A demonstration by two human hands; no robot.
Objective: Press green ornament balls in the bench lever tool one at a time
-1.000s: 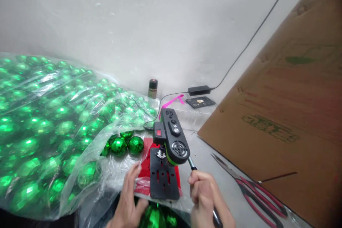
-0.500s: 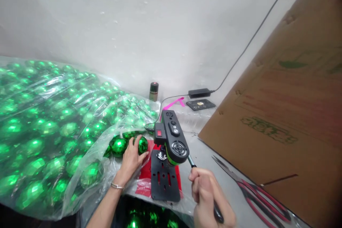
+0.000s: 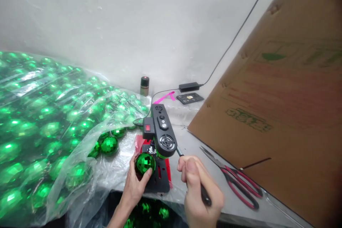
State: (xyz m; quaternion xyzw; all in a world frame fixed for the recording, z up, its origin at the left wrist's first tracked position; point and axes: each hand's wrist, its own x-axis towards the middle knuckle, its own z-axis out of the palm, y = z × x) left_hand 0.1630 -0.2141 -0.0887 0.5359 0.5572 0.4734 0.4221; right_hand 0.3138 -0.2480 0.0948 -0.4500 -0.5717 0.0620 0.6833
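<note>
A shiny green faceted ball ornament [image 3: 145,163] is in my left hand [image 3: 135,182], thumb on one side and fingers on the other, just over the black slotted base plate [image 3: 159,181]. Above that plate juts the black head of a small press-like machine [image 3: 165,131], with a red switch box [image 3: 148,128] on its left side. My right hand [image 3: 199,185] is wrapped round the black grip of the machine's lever [image 3: 205,196]. Whatever lies under the machine's head is partly hidden.
Several green balls fill a clear plastic bag [image 3: 77,139] on the left. Loose green balls [image 3: 109,146] lie at its mouth. Red-handled scissors [image 3: 237,181] lie on the right before a cardboard box [image 3: 280,89]. At the wall stand a small bottle [image 3: 144,86], a phone [image 3: 190,98] and a power adapter [image 3: 189,87].
My left hand has taken a green ball from beside the bag and carried it right and nearer to the base plate. My right hand stays on the lever; the view has shifted slightly.
</note>
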